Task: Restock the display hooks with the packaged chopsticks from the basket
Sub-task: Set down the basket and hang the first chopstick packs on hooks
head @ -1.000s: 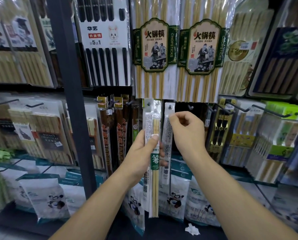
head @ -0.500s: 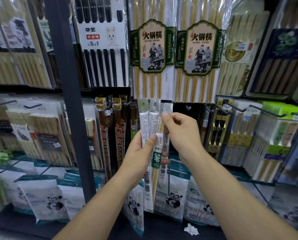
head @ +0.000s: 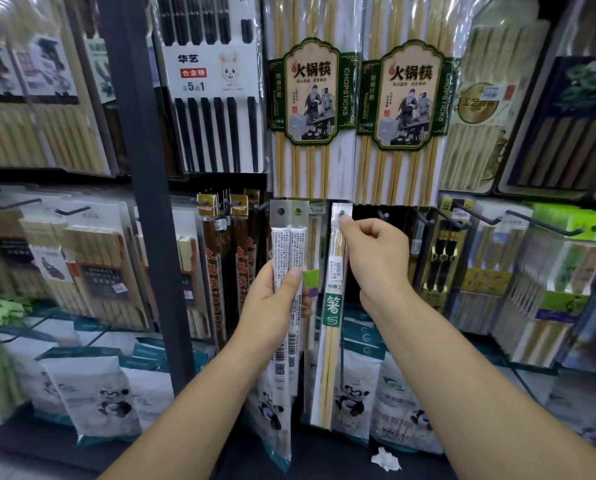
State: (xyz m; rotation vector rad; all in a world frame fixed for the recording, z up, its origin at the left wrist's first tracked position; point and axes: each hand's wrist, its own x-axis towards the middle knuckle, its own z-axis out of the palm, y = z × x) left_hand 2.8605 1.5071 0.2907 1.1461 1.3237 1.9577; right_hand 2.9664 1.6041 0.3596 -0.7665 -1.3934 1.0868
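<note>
My left hand (head: 277, 306) grips two narrow chopstick packs (head: 287, 251) upright, backs toward me, their punched tabs level with the middle row of hooks. My right hand (head: 376, 258) pinches the top of a third pack (head: 333, 327), with bamboo chopsticks and a green label, and holds its hang hole at a display hook (head: 342, 213) under the large hot-pot chopstick packs. That pack hangs straight down, apart from the two in my left hand. The basket is out of view.
Black hooks (head: 462, 216) with hanging chopstick packs fill the row to the right and left. A dark upright post (head: 147, 202) stands left of my hands. Bagged goods with panda prints (head: 109, 393) line the bottom shelf. A crumpled paper scrap (head: 386, 459) lies below.
My right hand has drawn one pack out of the bundle, moved it right and raised its tab to the hook. My left hand keeps the other two packs.
</note>
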